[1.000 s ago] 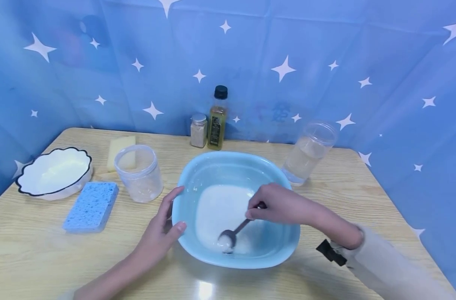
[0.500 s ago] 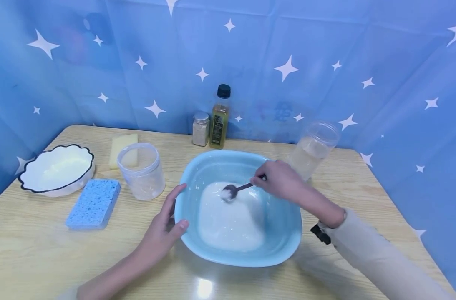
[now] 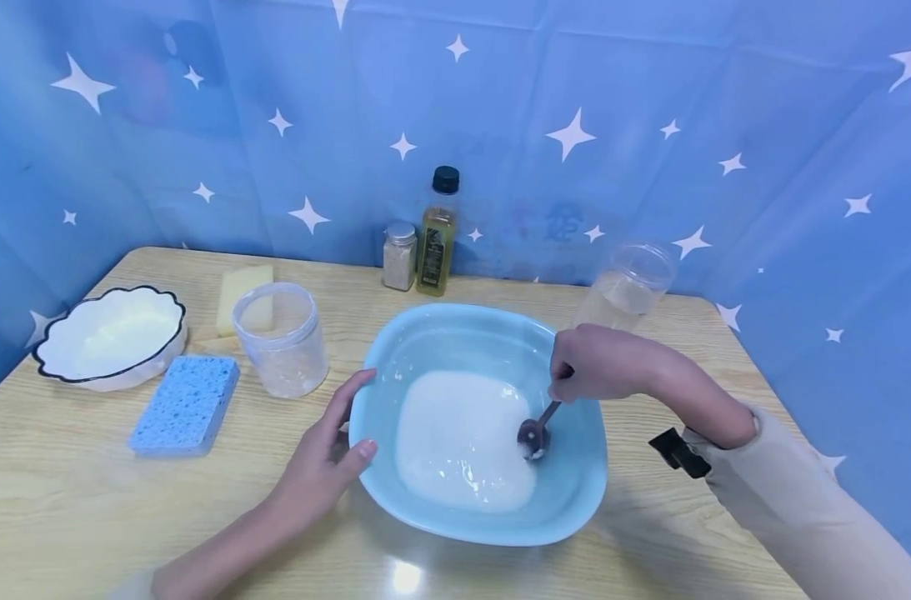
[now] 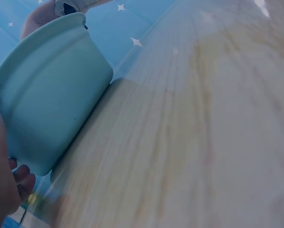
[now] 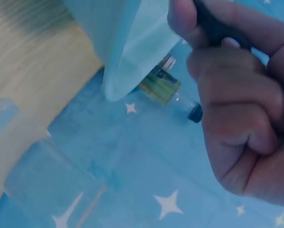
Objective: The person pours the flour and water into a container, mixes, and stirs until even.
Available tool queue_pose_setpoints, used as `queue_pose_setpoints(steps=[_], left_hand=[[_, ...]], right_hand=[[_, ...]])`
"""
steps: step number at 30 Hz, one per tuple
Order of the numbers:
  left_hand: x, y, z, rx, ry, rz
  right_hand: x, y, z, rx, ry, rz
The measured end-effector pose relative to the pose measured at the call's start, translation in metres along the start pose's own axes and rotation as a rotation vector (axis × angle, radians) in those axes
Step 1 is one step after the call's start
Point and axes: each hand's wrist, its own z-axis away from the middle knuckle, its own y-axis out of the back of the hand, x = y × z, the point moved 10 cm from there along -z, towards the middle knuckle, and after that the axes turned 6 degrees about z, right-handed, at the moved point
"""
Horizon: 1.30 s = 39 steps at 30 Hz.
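Head view, left to right: my left hand (image 3: 316,467) braces the light-blue plastic basin (image 3: 395,492) at table centre, fingers relaxed; my right hand (image 3: 601,362) grips the dark metal spoon (image 3: 538,429) in white liquid (image 3: 455,442). I judge slow, submerged strokes avoid splashing.

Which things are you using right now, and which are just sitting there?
In use: basin, spoon, white mix, right hand, left hand.

Just sitting: sponges, white bowl, empty jar, water jar, oil bottle, shaker.
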Motion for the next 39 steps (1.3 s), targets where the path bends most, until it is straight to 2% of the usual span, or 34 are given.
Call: queue_pose_setpoints(steps=[3,6,11,14,23,27,31,35,39], left_hand=[[0.0,0.0,-0.001,0.0,0.004,-0.01],[0.0,-0.001,-0.001,-0.004,0.01,-0.004],[0.001,0.002,0.0,0.006,0.002,0.001],[0.001,0.003,0.0,0.011,-0.007,-0.005],[-0.001,0.002,0.001,0.017,-0.004,-0.007],[-0.002,0.001,0.001,0.013,0.001,0.006],[-0.003,0.0,0.0,0.005,0.006,0.014],[-0.005,-0.001,-0.001,0.001,0.019,0.014],[-0.005,0.0,0.0,0.002,0.027,0.019]], right_hand=[[-0.012,-0.012,0.0,-0.076,0.104,-0.073],[-0.024,-0.019,-0.001,-0.087,0.228,-0.126],[-0.037,-0.022,-0.007,0.009,0.354,-0.173],[-0.042,-0.026,-0.015,0.073,0.363,-0.187],[-0.049,-0.027,-0.041,0.256,0.243,-0.18],[-0.038,-0.02,-0.047,0.313,0.14,-0.182],[-0.017,-0.007,-0.043,0.373,0.011,-0.105],[0.0,0.007,-0.028,0.38,-0.048,-0.004],[0.009,0.013,-0.008,0.306,-0.06,0.057]])
